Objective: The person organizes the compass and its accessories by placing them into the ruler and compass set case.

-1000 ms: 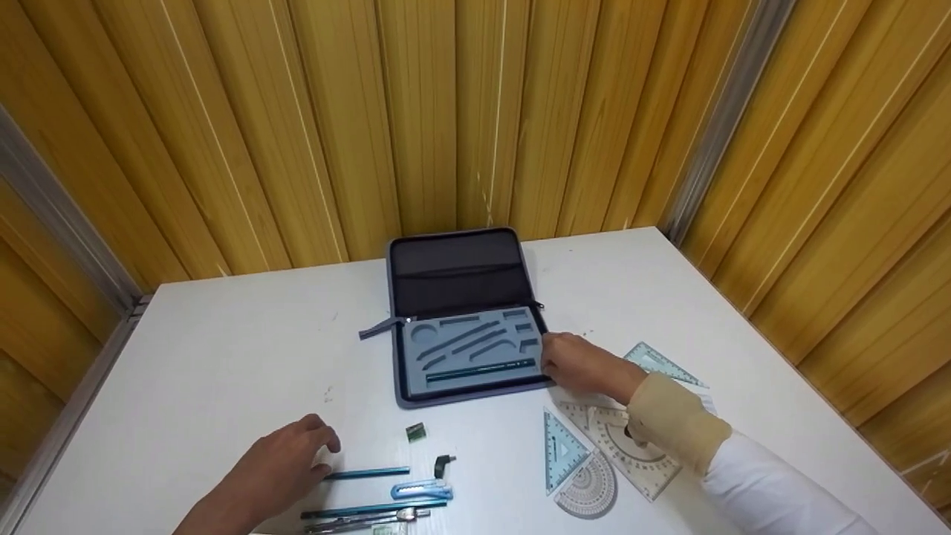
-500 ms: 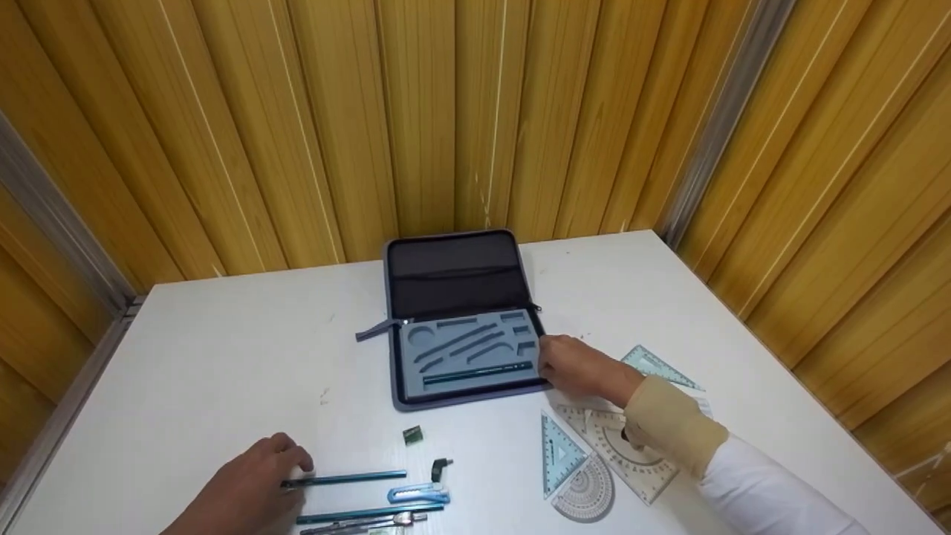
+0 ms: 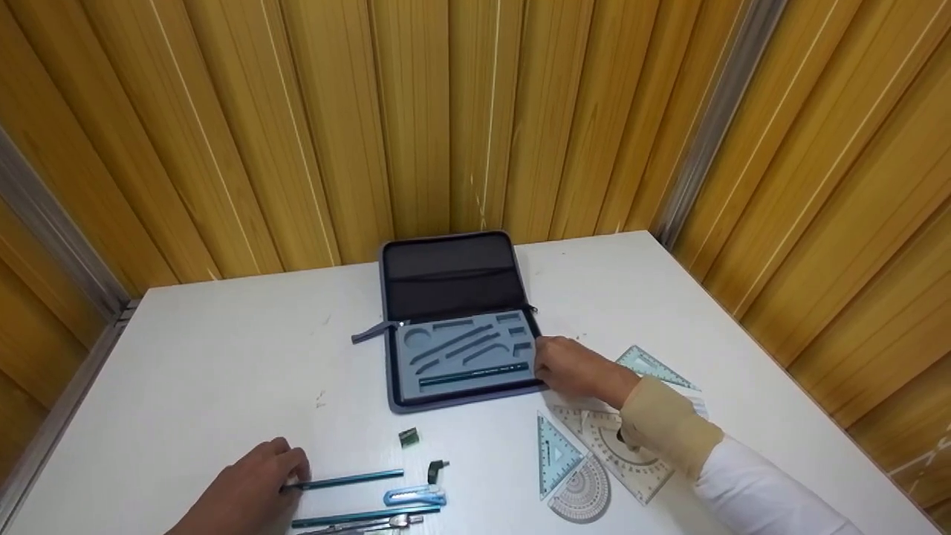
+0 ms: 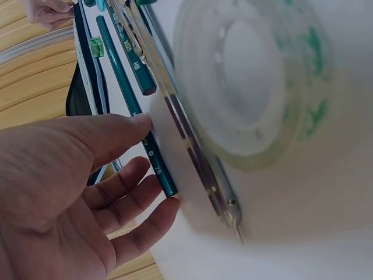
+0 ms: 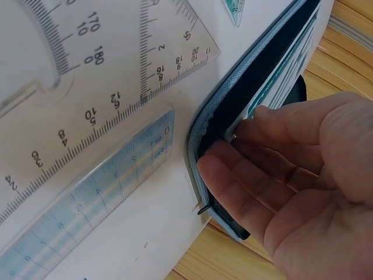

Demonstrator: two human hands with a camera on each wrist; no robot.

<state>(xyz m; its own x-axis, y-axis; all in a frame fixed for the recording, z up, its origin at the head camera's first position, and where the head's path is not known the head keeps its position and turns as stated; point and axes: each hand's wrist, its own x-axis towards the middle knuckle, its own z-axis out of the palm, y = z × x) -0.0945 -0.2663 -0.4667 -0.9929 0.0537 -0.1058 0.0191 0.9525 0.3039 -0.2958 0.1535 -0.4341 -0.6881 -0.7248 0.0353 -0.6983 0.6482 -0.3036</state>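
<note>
My left hand (image 3: 249, 487) is at the front left of the table. It pinches the rear end of a dark green 2B pencil (image 4: 159, 163) between thumb and fingers; the pencil lies low over the tabletop. My right hand (image 3: 576, 365) grips the right edge of the grey foam insert (image 3: 410, 380) in the unzipped case (image 3: 453, 293). In the right wrist view the thumb lies on the insert's edge and the fingers reach down inside the case rim. Another dark green pencil (image 3: 475, 374) sits in the insert's front slot. Other slots show no contents.
Near the left hand lie another pencil (image 3: 364, 516), a compass (image 3: 400, 521), a blue utility knife (image 3: 413, 495), a black bent piece (image 3: 436, 471), a small green block (image 3: 409, 437) and a tape roll (image 4: 312, 58). Set squares (image 3: 556, 453) and a protractor (image 3: 583, 492) lie under the right forearm.
My left hand has moved left and toward the front, along the pencil to its rear end, and now pinches it. My right hand stays on the insert's edge. The view has shifted slightly.
</note>
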